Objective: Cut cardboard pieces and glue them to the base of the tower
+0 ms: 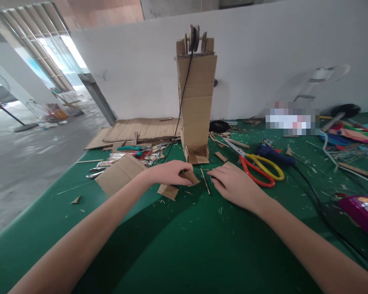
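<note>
My left hand [171,171] is closed around a small folded piece of cardboard [190,177], held just above the green table. Below it lies another small cardboard piece [168,191]. My right hand [231,182] rests low over the table, fingers loosely bent and thumb a little apart, with nothing visible in it. Just left of its fingertips is a thin metal rod [205,181]. Beyond both hands stands a tall cardboard tower [198,98]. A wheel-like pulley [194,38] sits at its top, with a black cord [184,87] hanging down the front.
Red and yellow handled scissors [260,169] and a blue glue gun [274,154] lie to the right. A magenta device [357,210] is at the right edge. On the left are a cardboard sheet [121,173], pliers [130,148] and several tools. A white panel [141,73] stands behind.
</note>
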Tool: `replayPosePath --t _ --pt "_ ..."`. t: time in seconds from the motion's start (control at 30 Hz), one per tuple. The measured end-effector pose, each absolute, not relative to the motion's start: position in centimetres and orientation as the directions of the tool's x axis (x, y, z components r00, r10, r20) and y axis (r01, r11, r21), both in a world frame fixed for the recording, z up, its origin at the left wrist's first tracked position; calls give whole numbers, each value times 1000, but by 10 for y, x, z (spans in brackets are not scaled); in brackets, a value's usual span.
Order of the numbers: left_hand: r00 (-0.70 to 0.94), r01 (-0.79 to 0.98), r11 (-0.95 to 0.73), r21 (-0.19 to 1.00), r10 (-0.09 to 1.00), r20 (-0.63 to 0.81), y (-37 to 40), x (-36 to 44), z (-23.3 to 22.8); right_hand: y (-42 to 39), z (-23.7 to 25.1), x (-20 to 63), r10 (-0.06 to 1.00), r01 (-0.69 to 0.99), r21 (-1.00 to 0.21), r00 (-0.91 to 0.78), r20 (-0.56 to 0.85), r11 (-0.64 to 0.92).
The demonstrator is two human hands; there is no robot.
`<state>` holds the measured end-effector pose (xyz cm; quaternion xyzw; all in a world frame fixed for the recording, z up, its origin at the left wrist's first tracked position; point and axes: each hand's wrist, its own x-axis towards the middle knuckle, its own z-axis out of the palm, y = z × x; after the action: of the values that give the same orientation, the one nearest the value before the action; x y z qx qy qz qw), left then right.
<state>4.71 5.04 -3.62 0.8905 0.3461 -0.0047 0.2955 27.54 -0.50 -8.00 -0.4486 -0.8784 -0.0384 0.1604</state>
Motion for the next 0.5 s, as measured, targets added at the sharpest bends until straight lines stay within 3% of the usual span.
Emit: replayPosePath --t 0.13,0.27,0.43,0.5 --pt "826 536 -634 557 531 -190 51 47 -35 -4 -80 276 790 825 -53 -518 330 563" --pt "838 510 -629 587 516 -175 50 49 -36 -2 -81 278 824 878 -39 -432 366 478" --pt "876 460 -696 551 458 -153 48 51 -37 -2 -81 274 835 879 -95 -403 374 467" --pt "863 488 -711 506 481 -158 49 49 -36 -1 -79 272 854 879 -151 -379 357 452"
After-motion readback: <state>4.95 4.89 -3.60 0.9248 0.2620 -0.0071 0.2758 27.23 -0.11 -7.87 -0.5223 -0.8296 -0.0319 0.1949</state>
